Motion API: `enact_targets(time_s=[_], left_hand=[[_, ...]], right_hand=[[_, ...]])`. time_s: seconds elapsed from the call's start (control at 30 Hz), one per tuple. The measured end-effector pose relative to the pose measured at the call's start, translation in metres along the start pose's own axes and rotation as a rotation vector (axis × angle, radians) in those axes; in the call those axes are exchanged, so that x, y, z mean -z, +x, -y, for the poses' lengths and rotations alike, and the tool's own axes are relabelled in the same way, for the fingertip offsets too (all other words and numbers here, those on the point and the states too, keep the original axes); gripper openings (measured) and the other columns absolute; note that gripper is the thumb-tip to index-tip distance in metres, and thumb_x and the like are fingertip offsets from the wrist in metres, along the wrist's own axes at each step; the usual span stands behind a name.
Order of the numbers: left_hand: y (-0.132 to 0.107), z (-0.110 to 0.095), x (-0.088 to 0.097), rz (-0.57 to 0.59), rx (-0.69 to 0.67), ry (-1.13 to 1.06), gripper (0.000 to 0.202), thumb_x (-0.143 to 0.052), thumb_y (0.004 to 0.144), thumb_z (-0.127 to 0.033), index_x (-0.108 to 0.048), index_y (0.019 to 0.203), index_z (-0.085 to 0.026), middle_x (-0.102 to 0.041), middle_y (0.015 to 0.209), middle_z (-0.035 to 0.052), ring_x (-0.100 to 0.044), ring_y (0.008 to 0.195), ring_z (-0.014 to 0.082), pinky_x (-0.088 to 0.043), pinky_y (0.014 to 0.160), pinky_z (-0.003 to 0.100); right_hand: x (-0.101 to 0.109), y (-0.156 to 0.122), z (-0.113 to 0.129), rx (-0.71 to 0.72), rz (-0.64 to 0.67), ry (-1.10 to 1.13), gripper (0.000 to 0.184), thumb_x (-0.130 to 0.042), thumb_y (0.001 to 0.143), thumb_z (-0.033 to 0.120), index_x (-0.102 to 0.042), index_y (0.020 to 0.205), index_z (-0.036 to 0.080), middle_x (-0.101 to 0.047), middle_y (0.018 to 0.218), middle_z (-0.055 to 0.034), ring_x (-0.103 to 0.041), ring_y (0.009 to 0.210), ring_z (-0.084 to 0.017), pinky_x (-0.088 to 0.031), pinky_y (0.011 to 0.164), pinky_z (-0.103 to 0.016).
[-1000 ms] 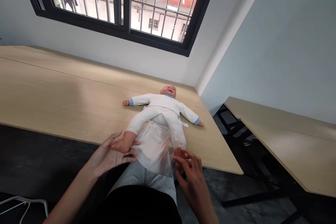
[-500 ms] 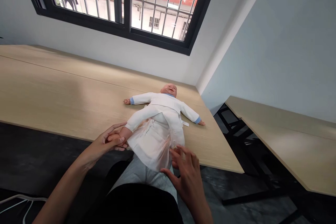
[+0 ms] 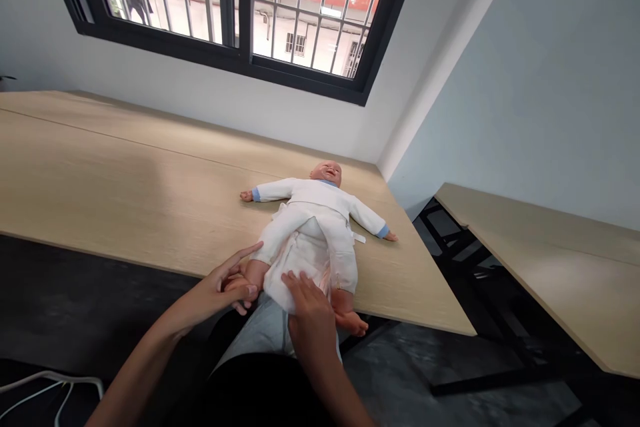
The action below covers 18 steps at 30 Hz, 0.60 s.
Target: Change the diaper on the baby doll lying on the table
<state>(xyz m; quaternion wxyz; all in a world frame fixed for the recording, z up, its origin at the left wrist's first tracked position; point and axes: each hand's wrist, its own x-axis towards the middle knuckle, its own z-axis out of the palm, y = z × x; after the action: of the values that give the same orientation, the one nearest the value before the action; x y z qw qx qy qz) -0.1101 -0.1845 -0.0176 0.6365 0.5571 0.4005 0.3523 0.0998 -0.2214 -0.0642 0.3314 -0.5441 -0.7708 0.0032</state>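
A baby doll in a white top with blue cuffs lies on its back, its head away from me and its legs toward me. My left hand is wrapped around the doll's foot on the left side. A white diaper lies between the doll's legs. Over the diaper's near end, my right hand has its fingers bent on the top side; its thumb is hidden. The doll's other foot sticks out past the table edge, untouched.
The doll lies on a light wooden table against the wall below a barred window. A second wooden table stands to the right across a gap. White cables show at lower left.
My right hand has moved left from beside the doll's far-right foot onto the diaper's near end, which is now drawn up and shorter. My left hand stays on the foot.
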Motion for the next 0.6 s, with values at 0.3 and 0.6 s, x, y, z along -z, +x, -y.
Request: enact_targets(time_s=[0.3,0.6], left_hand=[[-0.002,0.005,-0.033,0.14,0.063,0.082,0.087,-0.066,0.079,-0.025,-0.024,0.155,-0.022,-0.05,0.065,-0.0063,-0.045,0.057,0.0093,-0.044,0.061,0.023],[-0.006,0.004,-0.037,0.189,-0.008,0.248,0.078,-0.065,0.082,-0.029,-0.032,0.153,-0.024,-0.038,0.063,-0.0076,-0.037,0.057,0.0095,-0.035,0.058,0.02]], right_hand=[[0.087,0.06,-0.01,0.24,0.01,-0.191,0.046,-0.042,0.079,0.001,-0.065,0.115,0.02,-0.07,0.094,-0.0044,-0.061,0.08,-0.021,-0.043,0.073,-0.031],[0.093,0.174,-0.04,0.139,0.173,-0.184,0.02,-0.053,0.092,0.021,-0.07,0.101,0.022,-0.07,0.095,-0.0034,-0.061,0.082,-0.022,-0.033,0.065,-0.027]])
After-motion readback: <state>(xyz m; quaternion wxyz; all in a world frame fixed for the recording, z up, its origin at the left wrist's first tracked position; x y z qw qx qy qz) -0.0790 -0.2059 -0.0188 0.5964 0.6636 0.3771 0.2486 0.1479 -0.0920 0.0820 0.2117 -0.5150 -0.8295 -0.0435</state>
